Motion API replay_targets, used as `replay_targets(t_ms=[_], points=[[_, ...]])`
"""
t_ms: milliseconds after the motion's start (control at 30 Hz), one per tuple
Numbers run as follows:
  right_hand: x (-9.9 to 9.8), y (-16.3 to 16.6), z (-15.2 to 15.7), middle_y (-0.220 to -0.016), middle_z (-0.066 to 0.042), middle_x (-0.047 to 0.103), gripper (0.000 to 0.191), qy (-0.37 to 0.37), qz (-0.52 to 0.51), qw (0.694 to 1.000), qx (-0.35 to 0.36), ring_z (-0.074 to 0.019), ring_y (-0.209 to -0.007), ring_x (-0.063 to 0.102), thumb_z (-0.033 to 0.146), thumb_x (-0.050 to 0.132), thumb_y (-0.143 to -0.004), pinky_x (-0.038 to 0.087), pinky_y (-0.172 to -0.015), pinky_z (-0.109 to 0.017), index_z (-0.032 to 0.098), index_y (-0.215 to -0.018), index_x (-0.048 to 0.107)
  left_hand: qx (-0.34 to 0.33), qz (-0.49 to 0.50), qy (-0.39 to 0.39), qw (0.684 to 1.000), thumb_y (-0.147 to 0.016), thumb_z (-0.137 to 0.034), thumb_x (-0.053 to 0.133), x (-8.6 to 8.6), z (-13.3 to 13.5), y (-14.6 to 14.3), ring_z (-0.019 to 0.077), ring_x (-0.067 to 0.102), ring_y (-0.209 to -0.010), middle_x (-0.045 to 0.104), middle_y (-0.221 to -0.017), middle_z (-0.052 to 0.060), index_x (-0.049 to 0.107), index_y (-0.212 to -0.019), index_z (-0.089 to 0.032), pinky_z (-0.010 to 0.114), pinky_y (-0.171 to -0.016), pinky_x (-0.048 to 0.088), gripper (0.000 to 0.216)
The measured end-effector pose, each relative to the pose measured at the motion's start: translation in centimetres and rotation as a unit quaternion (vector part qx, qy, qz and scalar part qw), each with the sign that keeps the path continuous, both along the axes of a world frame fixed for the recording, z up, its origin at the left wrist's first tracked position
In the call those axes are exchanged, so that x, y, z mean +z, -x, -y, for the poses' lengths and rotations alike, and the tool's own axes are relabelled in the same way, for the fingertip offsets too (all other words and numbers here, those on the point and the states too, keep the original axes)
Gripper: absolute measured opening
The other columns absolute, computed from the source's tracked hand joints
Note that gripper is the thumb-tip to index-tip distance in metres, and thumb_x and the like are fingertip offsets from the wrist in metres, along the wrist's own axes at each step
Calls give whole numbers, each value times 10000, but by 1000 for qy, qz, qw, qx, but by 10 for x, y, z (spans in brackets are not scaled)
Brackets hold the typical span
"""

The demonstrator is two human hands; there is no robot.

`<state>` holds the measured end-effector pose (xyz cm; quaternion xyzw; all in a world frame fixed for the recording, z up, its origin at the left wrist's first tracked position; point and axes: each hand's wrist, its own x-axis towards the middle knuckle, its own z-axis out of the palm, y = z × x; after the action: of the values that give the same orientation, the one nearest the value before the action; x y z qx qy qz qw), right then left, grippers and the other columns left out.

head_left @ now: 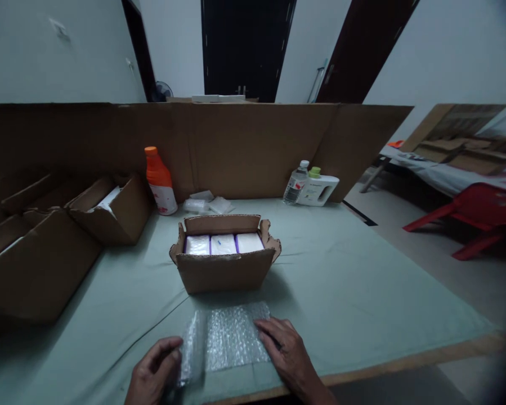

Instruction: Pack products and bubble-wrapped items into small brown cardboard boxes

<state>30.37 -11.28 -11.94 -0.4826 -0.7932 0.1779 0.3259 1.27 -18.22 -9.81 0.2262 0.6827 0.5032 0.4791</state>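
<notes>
Handling one wrap, seemingly part-rolled

My left hand and right hand half-curl at its ends; I can't tell whether either pinches. The left end looks rolled, the rest flat. Just beyond my grip: one box, three packs inside. Farther: one bottle leftward, two rightward.
</notes>
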Motion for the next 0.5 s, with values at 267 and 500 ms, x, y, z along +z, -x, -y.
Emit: replay_targets(t_ms=[267,500], points=[[-1,2,0,-974,-61,782,241,-4,-7,1000,-13,-239,-874,715,223,540,-925,561,-766,-359,243,-1043,750,74,175,18,982,-444,-454,937,4,15,23,222,688,-826,703,-1004,79,738,-907,-159,360,-771,595,584],[1,2,0,-971,-63,788,245,-6,7,1000,-10,-239,-875,726,225,541,-915,573,-782,-368,231,-1022,761,-22,12,-13,1000,-624,-587,798,6,5,5,171,631,-646,707,-746,22,769,-925,-163,280,-627,525,521]])
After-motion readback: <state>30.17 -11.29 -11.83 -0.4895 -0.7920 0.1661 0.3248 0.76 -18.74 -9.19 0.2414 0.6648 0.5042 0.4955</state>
